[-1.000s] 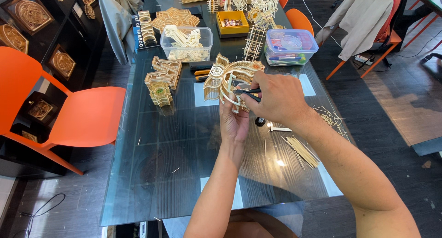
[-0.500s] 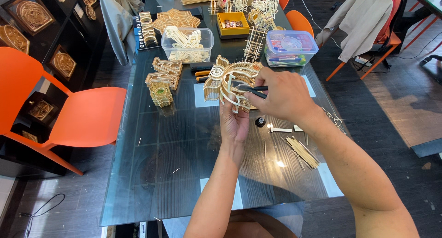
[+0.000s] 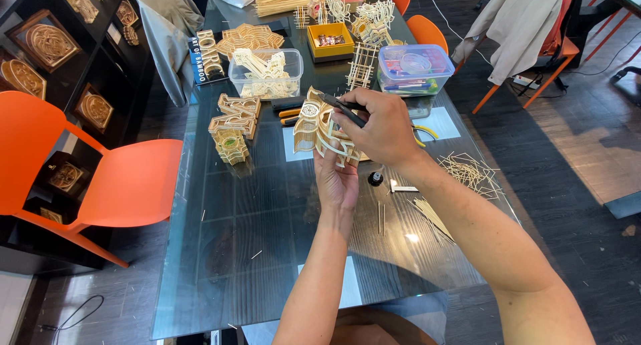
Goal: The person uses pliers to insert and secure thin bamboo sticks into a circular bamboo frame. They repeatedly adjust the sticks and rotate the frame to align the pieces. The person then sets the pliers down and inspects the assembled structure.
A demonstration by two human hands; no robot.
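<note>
Left hand (image 3: pixel 337 181) is under the model (image 3: pixel 320 128), a curvy pale bamboo-strip piece, palm up with fingers wrapped round its lower edge, so that grip is closed on it and carrying the weight. It's held up off the desk (image 3: pixel 267 251), just above centre of the frame, tilted toward the camera, I'd guess so the joints are easy to see.

Right hand (image 3: pixel 380 128) comes in from the right and sits over the top of the model, grip closed on a thin dark tool (image 3: pixel 344 108) whose tip points left onto the strips. Can't tell if it's pliers or a cutter, the hand covers most of it. One hand steadying, one working, looks like.

Stuff is laid out in reach: loose sticks (image 3: pixel 467 171) right of centre, a small black bottle (image 3: pixel 375 179) just below the hands, two finished letter-shaped blocks (image 3: pixel 234 118) left of the model. Behind them a clear tub (image 3: pixel 266 71) with more strip pieces, a yellow box (image 3: pixel 330 39) and a lidded tub (image 3: pixel 414 68) of coloured bits near the top. Orange chair (image 3: pixel 127 178) at the left edge.
</note>
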